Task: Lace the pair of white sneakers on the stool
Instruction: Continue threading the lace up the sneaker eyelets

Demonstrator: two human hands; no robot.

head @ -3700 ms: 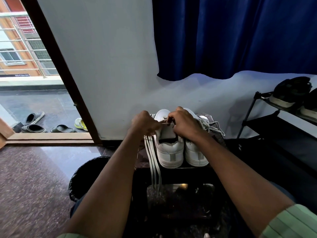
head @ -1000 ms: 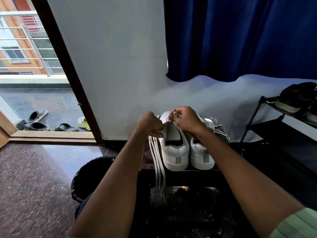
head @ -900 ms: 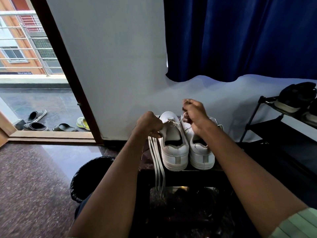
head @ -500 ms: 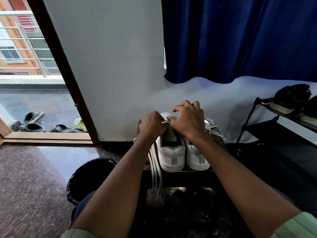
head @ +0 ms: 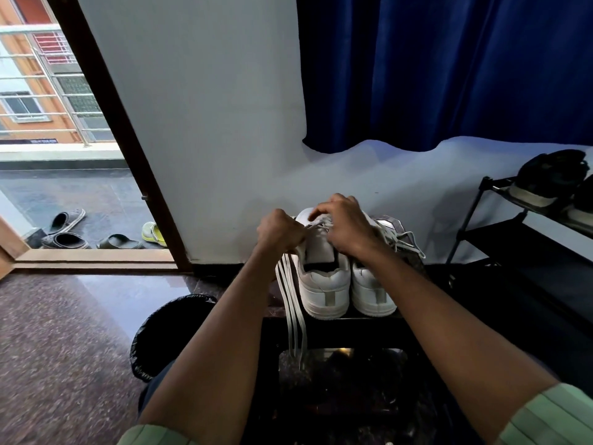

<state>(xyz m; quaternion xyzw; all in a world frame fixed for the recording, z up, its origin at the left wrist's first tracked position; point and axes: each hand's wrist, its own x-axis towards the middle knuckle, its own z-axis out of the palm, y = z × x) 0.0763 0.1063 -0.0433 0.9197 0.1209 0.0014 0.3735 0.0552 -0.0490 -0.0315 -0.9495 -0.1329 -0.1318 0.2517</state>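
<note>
- Nearest you, both forearms reach forward over the dark stool (head: 333,322), green cuffs at the bottom edge.
- Loose lace tails (head: 293,303) hang down past the stool's front edge beside the left sneaker's heel.
- The left sneaker (head: 324,281) and right sneaker (head: 372,290) stand side by side on the stool, heels toward you.
- Your left hand (head: 279,231) is curled tight around the lace where the tails begin.
- Your right hand (head: 345,226) arches over the left sneaker's tongue, fingertips pinching a lace strand; the exact eyelet is hidden.
- Judging from this, the right sneaker already looks laced, its loops (head: 402,239) spilling to the side; the left one is partway, with plenty of lace left to thread.
- Beyond: white wall, blue curtain (head: 449,69), shoe rack (head: 513,229) at right.
</note>
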